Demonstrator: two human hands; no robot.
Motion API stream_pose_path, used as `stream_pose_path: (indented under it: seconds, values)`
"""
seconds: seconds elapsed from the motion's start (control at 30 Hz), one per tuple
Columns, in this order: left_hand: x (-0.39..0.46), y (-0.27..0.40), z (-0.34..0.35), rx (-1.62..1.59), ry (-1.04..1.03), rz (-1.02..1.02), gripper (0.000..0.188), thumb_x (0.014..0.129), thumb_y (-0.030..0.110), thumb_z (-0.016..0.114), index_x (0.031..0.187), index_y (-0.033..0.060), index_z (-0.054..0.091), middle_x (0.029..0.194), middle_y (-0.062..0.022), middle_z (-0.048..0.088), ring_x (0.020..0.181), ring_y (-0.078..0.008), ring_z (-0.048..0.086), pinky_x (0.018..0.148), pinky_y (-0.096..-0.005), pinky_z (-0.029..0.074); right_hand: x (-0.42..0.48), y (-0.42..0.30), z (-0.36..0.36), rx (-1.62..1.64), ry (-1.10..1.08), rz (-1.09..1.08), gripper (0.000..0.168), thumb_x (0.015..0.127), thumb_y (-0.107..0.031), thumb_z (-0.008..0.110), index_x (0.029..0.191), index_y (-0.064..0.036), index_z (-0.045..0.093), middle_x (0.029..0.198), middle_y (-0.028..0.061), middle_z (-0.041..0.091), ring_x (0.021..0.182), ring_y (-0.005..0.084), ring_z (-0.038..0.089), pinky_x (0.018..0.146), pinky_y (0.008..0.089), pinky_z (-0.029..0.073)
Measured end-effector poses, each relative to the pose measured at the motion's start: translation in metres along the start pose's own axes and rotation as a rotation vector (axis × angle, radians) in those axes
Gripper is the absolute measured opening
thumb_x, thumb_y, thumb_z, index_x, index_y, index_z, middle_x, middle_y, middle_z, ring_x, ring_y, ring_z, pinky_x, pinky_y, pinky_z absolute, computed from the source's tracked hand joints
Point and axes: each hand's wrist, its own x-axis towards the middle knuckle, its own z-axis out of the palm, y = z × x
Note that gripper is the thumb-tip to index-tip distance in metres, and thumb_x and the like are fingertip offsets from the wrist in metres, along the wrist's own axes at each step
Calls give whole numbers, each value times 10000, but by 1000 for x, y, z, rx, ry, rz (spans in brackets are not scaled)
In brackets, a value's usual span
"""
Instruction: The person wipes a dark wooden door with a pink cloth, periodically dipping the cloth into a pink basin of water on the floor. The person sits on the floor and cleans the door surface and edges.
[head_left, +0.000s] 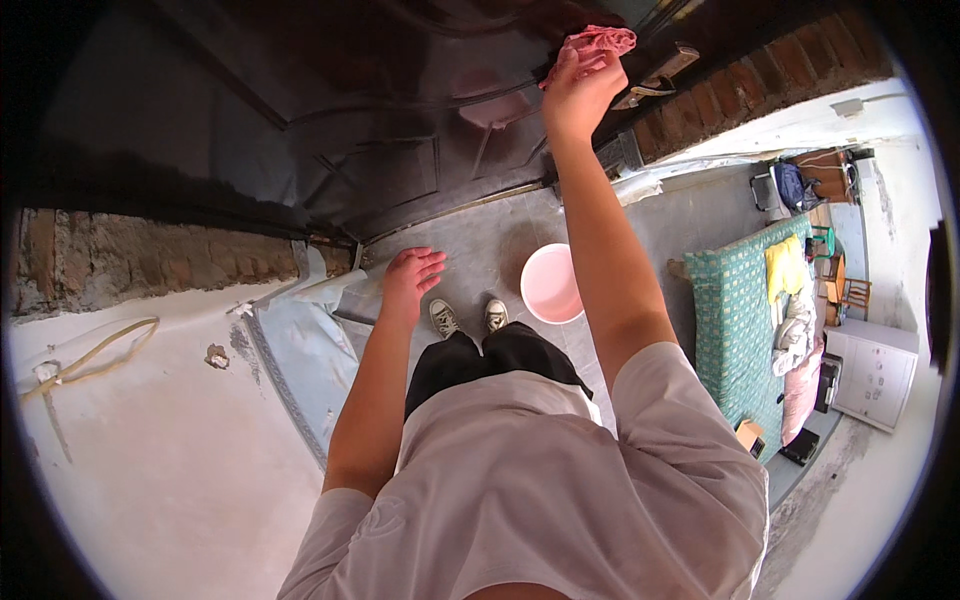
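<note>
My right hand (583, 90) grips a crumpled pink cloth (604, 39) against the upper part of a dark, glossy panelled door (375, 90). Just right of that hand is the door's metal handle (652, 82) on a worn plate. Lower down, my left hand (413, 276) hangs in the air with its fingers apart and holds nothing. A pink plastic basin (552, 283) stands on the grey floor near my feet, partly hidden by my right forearm. The door's surface mirrors a pinkish shape.
Exposed brickwork (757, 82) borders the door. At right, a bed with a green patterned cover (720, 315) carries a yellow cloth (784, 268) and bedding. A white cabinet (874, 367) stands beyond it. A loose cable (112, 349) hangs on the left wall.
</note>
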Motion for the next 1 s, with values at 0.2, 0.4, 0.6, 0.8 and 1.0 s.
stream_pose_path:
  seconds: [0.2,0.4,0.6,0.8,1.0]
  values:
    - [20,-23,-5,39,189,69,221,1029,168,570,1205,101,684,1195,-114,813,1041,-209,735,937,-378,570,-2,20,5,-28,15,-215,619,1041,-208,763,1460,110,437,1396,361,482,1240,542,528,1039,536,510]
    - [47,-37,28,9,173,81,174,1027,146,583,1161,101,685,1146,-98,816,1019,-192,740,906,-359,573,-15,57,17,-17,24,-420,587,1016,-170,800,1430,94,477,1427,355,482,1268,529,501,1063,572,467]
    - [133,-116,43,150,35,475,138,1071,61,540,1092,71,677,1018,-63,786,956,-171,767,845,-311,566,-48,112,38,-48,35,-683,618,928,-127,877,1478,-57,604,1490,251,503,1300,448,516,1091,522,443]
    - [252,-215,0,209,87,687,149,1059,-21,534,1049,30,673,990,-55,760,922,-163,766,820,-300,570,-111,159,72,15,53,-847,661,884,-166,924,1495,-177,672,1484,193,532,1255,401,553,1056,464,479]
    - [350,-293,-40,130,76,793,156,1048,-43,530,1046,17,674,975,-64,766,896,-166,753,875,-326,593,-183,214,98,-23,35,-978,659,878,-231,893,1500,-229,677,1486,112,581,1238,369,577,1019,467,537]
